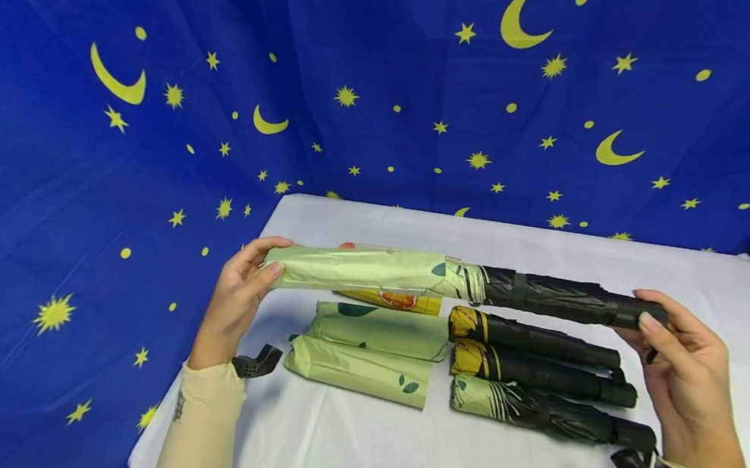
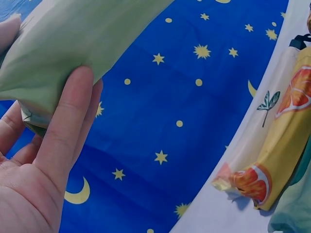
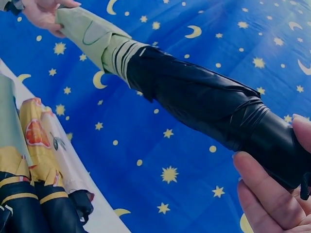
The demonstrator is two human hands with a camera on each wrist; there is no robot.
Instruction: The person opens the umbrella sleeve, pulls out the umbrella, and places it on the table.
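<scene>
A folded black umbrella (image 1: 547,296) is held level above the table, its striped green tip end inside a light green umbrella sleeve (image 1: 364,269). My left hand (image 1: 241,296) pinches the sleeve's far left end between thumb and fingers. In the left wrist view that hand's fingers (image 2: 73,107) press against the green fabric. At the other end my right hand (image 1: 687,366) grips the umbrella's black handle, thumb in front. In the right wrist view the sleeve's mouth lies around the striped part, and most of the black body is outside it.
On the white table (image 1: 338,451) below lie two green sleeves, one nearer (image 1: 361,370) and one behind (image 1: 379,330). To their right lie two yellow-and-black umbrellas (image 1: 539,371) and a green-and-black one (image 1: 548,412). A yellow sleeve (image 2: 282,131) and a pale one (image 2: 265,111) lie farther back.
</scene>
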